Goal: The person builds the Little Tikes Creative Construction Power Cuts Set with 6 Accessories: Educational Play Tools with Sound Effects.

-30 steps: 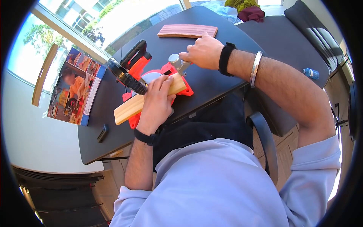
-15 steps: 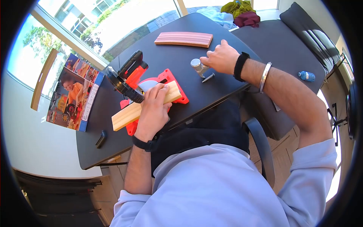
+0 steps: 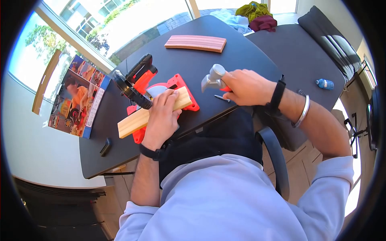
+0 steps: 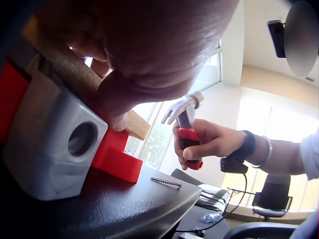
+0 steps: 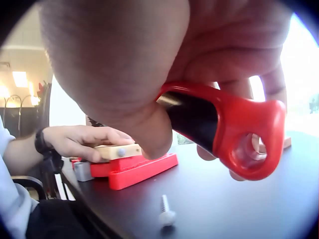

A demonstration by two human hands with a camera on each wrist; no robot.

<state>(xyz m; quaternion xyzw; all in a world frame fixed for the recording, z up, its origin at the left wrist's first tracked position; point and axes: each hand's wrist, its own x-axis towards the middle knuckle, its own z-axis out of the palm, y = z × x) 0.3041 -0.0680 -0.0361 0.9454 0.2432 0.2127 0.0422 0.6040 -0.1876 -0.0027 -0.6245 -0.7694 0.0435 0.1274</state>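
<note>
My left hand [image 3: 161,116] grips a pale wooden board [image 3: 134,121], fingers across its top and thumb along its near side. The board lies on the red base of a toy miter saw [image 3: 145,81] with a black handle. A toy claw hammer [image 3: 216,76] is in my right hand [image 3: 252,87], raised beside the saw. Its grey head and red and black handle [image 4: 188,144] show in the left wrist view. Below the hammer, a grey toy screw [image 3: 222,98] lies on the table. Another screw end [image 5: 122,152] shows in the board's end face in the right wrist view.
A reddish, slightly curved board [image 3: 196,43] lies toward the dark table's [image 3: 193,60] far side. At the left stand a picture box [image 3: 78,98] and a small black object [image 3: 105,147]. A bottle [image 3: 324,84] and folded clothes [image 3: 257,16] are on the bench at right.
My right hand moved right from the saw's end with the hammer, then came nearer me and turned it, claw now facing left. The screw came into view on the table. My left hand stayed on the board.
</note>
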